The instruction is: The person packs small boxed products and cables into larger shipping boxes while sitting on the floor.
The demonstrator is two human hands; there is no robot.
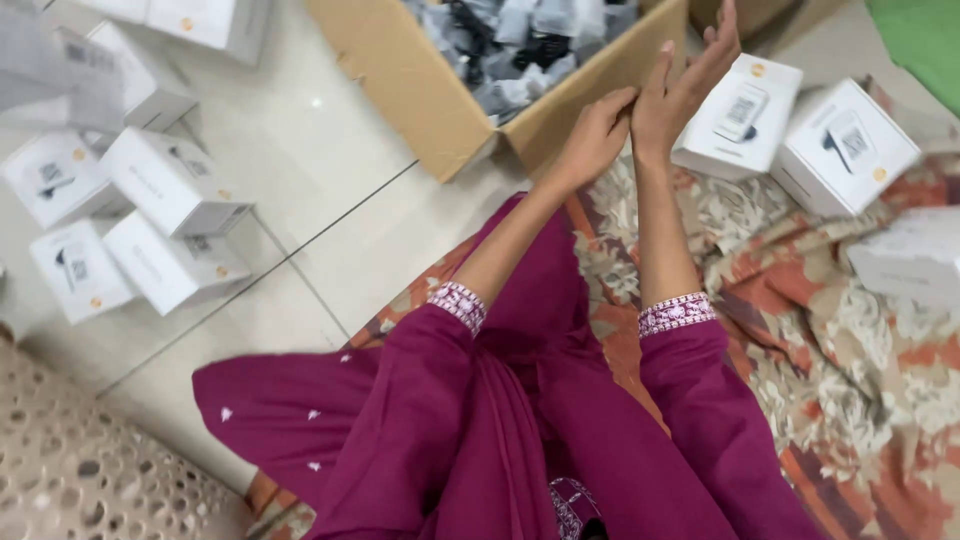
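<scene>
Around: I see white boxes (165, 185) in a heap on the tiled floor (320, 200), and two more white boxes (790, 135) on the flowery cloth (850, 340).
Big box: the brown cardboard box (420, 85) sits just ahead, full of grey packets (520, 40).
Left hand (597, 135): curled loose, empty, touching the box corner.
Right hand (685, 85): fingers spread flat, empty, beside the box wall.

Open tile floor (330, 150) lies left; the cardboard box (430, 90) blocks far, white boxes (740, 115) crowd right (closely packed).
</scene>
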